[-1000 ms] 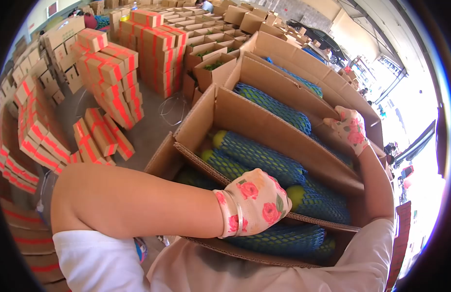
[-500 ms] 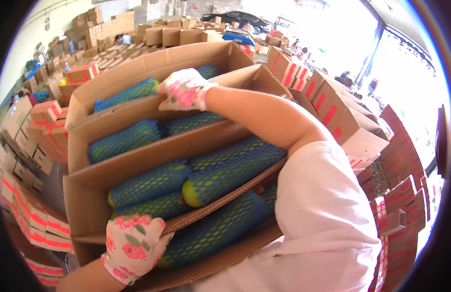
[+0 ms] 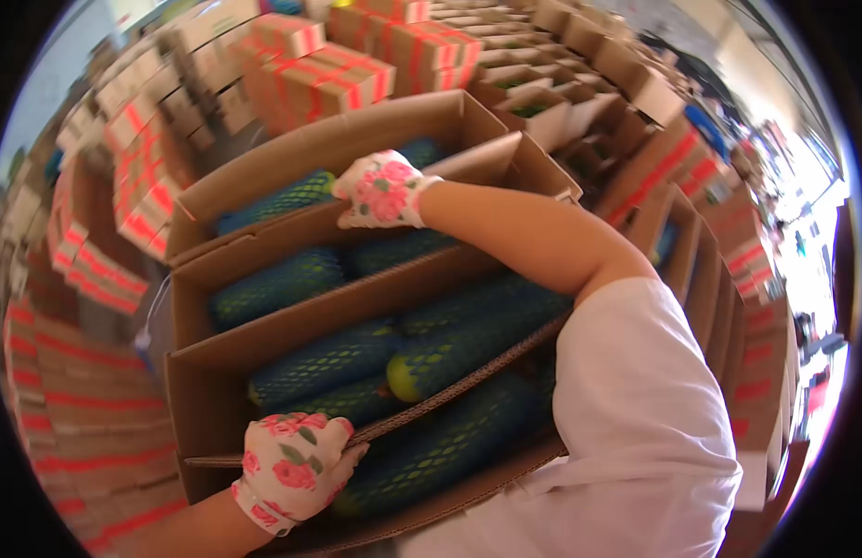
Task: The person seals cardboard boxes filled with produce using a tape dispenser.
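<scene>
Open cardboard boxes (image 3: 263, 346), pressed side by side, fill the middle of the view in front of my body. Inside lie several long green fruits (image 3: 333, 358) in blue foam net sleeves; one yellow-green end (image 3: 403, 377) shows bare. My left hand (image 3: 293, 465), in a white glove with pink flowers, is closed on the near box's cardboard edge at lower left. Reaching across to the far side, my right hand (image 3: 384, 191), gloved alike, is closed over the walls between the boxes, beside a netted fruit (image 3: 282, 203). The fingertips of both hands are partly hidden.
Cartons with red tape (image 3: 333, 82) are stacked beyond the boxes, and a taped stack (image 3: 105, 400) stands at left. Rows of open cartons (image 3: 542, 98) are at the back. More open cartons (image 3: 687, 256) line the right side, close to my arm.
The view has swung left, and the background stacks now look nearer. The held boxes have shifted slightly right in view along with both hands, whose grip looks the same.
</scene>
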